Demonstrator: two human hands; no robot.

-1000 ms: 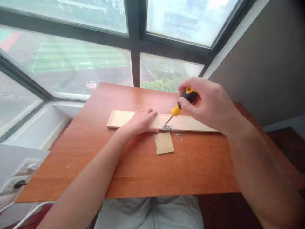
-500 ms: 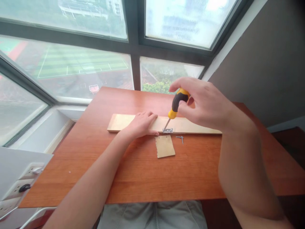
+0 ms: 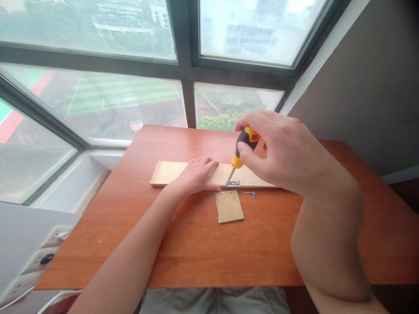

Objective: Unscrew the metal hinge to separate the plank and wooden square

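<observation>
- One screwdriver (image 3: 241,152), yellow and black handle, sits centre frame, just right of the middle; its shaft slopes down and left from the handle to the tip.
- Long axis: steep, nearly upright, handle tilted toward the upper right, tip pointing down-left onto the hinge (image 3: 232,183).
- Tip meets the hinge at its left part; whether it is seated in a screw head is too small to tell.
- Right hand (image 3: 281,150) wraps the handle from the right; thumb and first fingers pinch the black grip, the rest curl behind it. This hand is the nearer one to the tool; the hinge lies below and left of its fingers.
- Hinge lies flat on the near edge of the plank (image 3: 170,173), long axis left-right, matching the plank's own long axis across the frame.
- Left hand (image 3: 196,174) lies palm down on the plank, just left of the hinge, fingers together and flat, tips pointing right toward the shaft; not touching the tool.
- Small board (image 3: 229,206) lies flat just below the hinge, apart from the plank by a thin gap, long axis toward the bottom of the frame.
- Loose screws (image 3: 251,194) rest on the table (image 3: 196,248), just right of the small board.
- Power strip (image 3: 39,261) at lower left, well apart.
</observation>
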